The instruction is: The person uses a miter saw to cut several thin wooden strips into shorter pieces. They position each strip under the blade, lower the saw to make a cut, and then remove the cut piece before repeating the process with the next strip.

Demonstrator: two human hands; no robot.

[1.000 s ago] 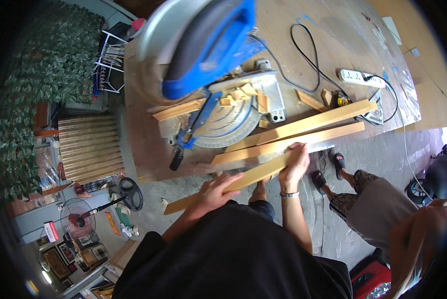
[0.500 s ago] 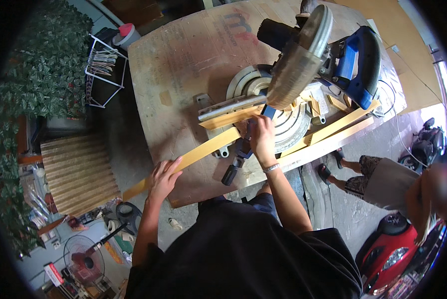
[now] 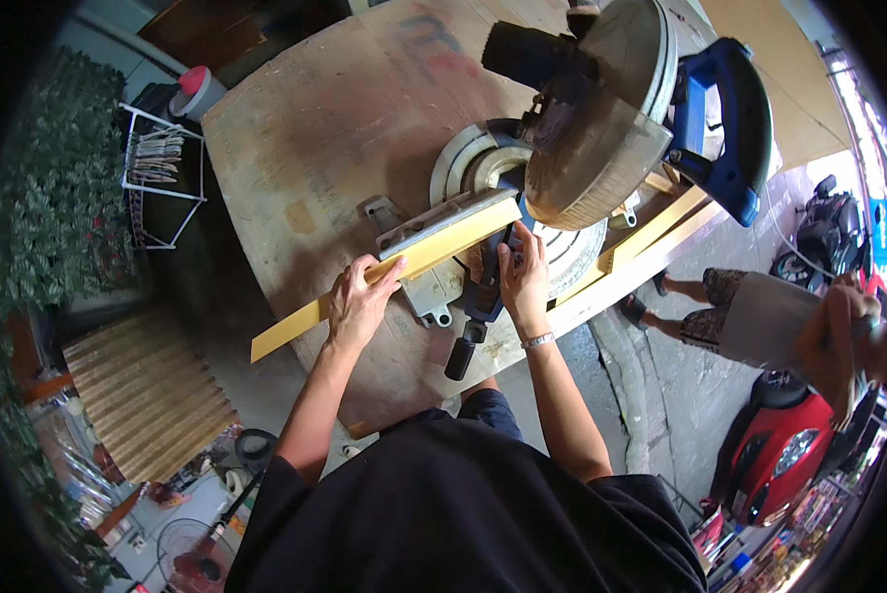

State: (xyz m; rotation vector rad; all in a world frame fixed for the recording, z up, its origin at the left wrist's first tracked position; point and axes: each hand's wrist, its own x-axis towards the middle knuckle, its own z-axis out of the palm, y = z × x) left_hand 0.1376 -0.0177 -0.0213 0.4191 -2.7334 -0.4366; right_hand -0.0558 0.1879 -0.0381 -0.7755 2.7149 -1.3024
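Note:
My left hand (image 3: 360,308) grips a long yellow wooden strip (image 3: 300,324), thumb and fingers around its middle. The strip's right end rests along the metal fence (image 3: 448,219) of a miter saw; its left end sticks out past the table edge. A second yellow edge shows just below it near my fingers; I cannot tell whether it is a separate piece. Beside the strip's right end is my right hand (image 3: 526,282), fingers apart, fingertips at the wood. Above it hangs the raised saw head with its clear blade guard (image 3: 587,178) and blue handle (image 3: 725,124). A black-gripped handle (image 3: 461,354) juts out in front.
More wooden strips (image 3: 651,237) lie on the table (image 3: 295,148), right of the saw. On the right stand a person (image 3: 760,321) in a grey shirt, a red car (image 3: 775,460) and a motorcycle (image 3: 821,232). At left are a white rack (image 3: 167,183), a corrugated sheet (image 3: 152,385) and a fan (image 3: 194,555).
My left hand has brought the strip up and right against the fence. My right hand has shifted slightly right and down, to the strip's end. The head view has moved closer to the saw.

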